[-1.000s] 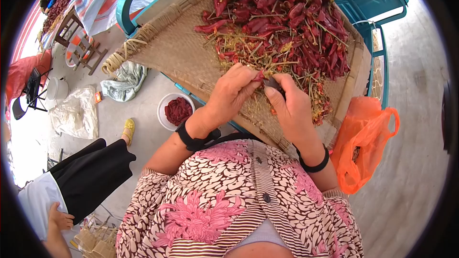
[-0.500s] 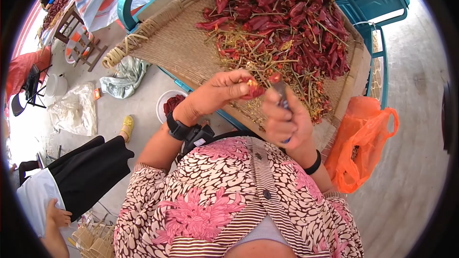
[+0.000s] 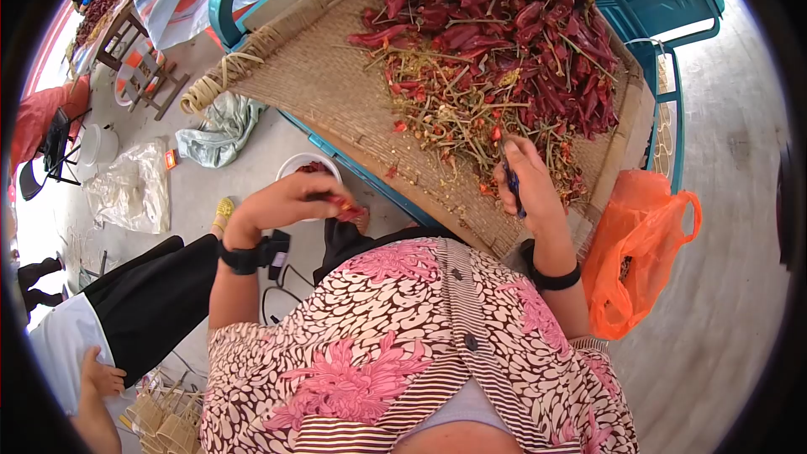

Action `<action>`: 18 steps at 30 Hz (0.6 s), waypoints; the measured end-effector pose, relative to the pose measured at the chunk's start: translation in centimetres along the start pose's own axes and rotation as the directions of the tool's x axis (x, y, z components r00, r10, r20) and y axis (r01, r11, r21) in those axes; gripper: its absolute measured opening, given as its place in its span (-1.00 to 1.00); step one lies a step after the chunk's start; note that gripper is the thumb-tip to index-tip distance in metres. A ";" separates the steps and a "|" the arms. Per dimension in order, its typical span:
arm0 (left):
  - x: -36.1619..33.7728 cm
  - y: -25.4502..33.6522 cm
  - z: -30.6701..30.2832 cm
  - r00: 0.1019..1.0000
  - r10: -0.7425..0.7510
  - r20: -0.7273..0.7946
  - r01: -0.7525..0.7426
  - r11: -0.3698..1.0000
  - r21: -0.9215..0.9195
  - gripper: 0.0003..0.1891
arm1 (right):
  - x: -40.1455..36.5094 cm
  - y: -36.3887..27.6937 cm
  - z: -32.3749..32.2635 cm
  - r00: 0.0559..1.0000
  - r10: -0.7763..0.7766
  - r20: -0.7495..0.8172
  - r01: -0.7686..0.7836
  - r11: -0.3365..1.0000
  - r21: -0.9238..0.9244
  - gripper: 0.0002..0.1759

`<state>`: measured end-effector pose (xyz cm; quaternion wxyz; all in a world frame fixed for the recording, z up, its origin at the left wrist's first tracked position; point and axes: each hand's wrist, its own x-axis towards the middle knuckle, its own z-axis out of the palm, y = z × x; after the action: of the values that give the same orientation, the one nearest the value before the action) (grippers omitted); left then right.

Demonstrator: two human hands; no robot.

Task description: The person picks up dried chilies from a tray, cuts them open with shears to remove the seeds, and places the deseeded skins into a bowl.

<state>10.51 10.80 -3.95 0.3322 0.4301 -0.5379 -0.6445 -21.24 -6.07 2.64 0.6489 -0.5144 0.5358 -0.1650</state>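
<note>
My left hand [image 3: 290, 202] is over the white basin [image 3: 286, 170] beside the woven tray [image 3: 311, 76], its fingers closed on a dried red chili [image 3: 346, 208]. More red chilies show inside the basin, partly covered by the hand. My right hand [image 3: 535, 181] is wrapped round a pair of small scissors [image 3: 513, 189] with dark blue handles, above the tray's near right edge. Close to its tip lie cut stems and seeds [image 3: 454, 122]. Behind them a heap of dried red chilies [image 3: 504, 17] fills the far side of the tray.
An orange plastic bag [image 3: 635, 252] hangs at the tray's right. The tray rests on a teal metal frame [image 3: 223, 4]. To the left are a person in a black skirt [image 3: 151, 294], plastic sheets [image 3: 130, 185], a wooden stool [image 3: 139, 59] and a white bucket [image 3: 99, 145].
My left hand has moved left and down from the tray to the basin with the chili. My right hand has shifted right, away from the left, still holding the scissors.
</note>
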 end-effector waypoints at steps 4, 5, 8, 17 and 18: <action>-2.2 -12.2 -2.3 0.957 -0.259 -0.129 0.272 0.958 0.087 -0.78 | 0.4 -0.4 0.4 0.987 -0.152 -0.058 0.120 0.923 -0.365 -0.64; -2.4 -17.4 -2.8 0.925 -0.296 -0.240 0.316 0.947 0.052 -0.78 | 0.4 -0.7 0.4 0.991 -0.135 -0.023 0.115 0.912 -0.395 -0.65; -1.9 -27.5 -3.7 0.796 -0.406 -0.449 0.523 0.835 0.172 -0.75 | 0.8 -1.3 0.1 0.991 -0.123 0.049 0.131 0.840 -0.526 -0.64; 1.8 -31.6 -1.5 0.495 -0.262 -0.828 0.779 0.555 0.290 -0.66 | 1.1 -1.4 0.6 0.956 -0.291 0.043 0.230 0.649 -0.726 -0.43; 2.2 -32.2 -1.7 0.529 -0.252 -0.810 0.719 0.640 0.270 -0.66 | 0.9 -2.1 1.1 0.951 -0.308 0.017 0.218 0.634 -0.742 -0.44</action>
<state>12.28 14.64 -35.99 0.1577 0.8606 -0.3815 -0.2983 -19.27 -7.06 3.84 0.3247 -0.7941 0.5107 -0.0564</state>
